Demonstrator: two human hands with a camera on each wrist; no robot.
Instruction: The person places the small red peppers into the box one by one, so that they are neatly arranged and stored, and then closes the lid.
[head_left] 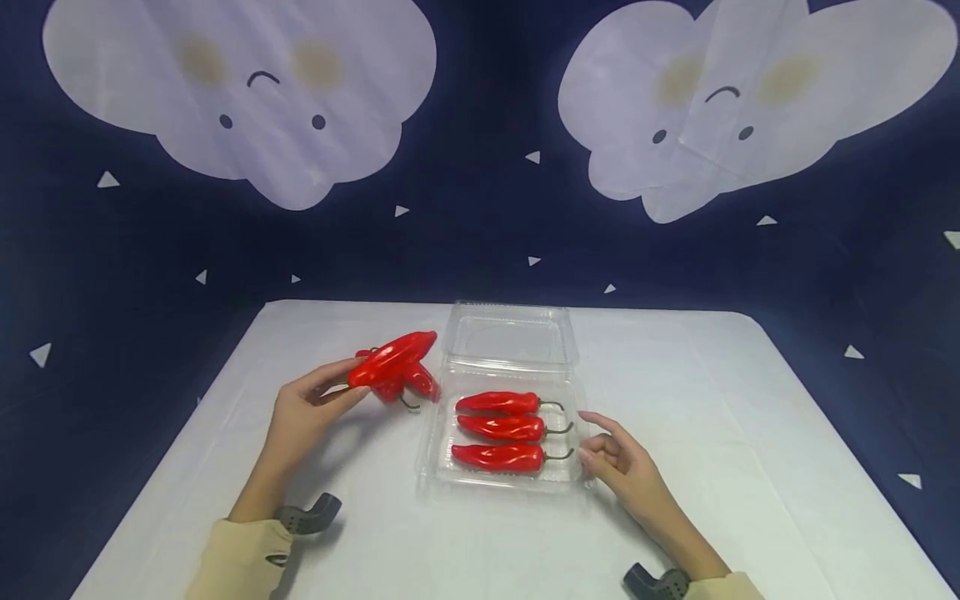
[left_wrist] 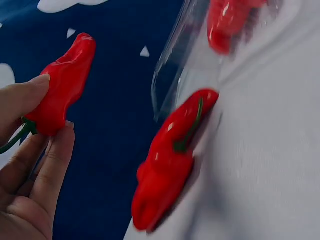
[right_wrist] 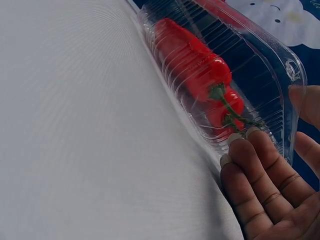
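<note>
I see the person's bare left hand (head_left: 300, 417) held raised, its thumb and fingers making a pinch. The bare right hand (head_left: 632, 477) has the index finger stretched, other fingers loosely bent. A beige cloth sleeve (head_left: 236, 558) covers the left forearm.

Saw a dark blue backdrop (head_left: 487, 100) with two white, upside-down smiling clouds (head_left: 255, 100) and scattered small triangles (head_left: 108, 180) beyond a white tabletop (head_left: 705, 417).

Downward head view, close wrist views, container (head_left: 517, 380) shared
</note>
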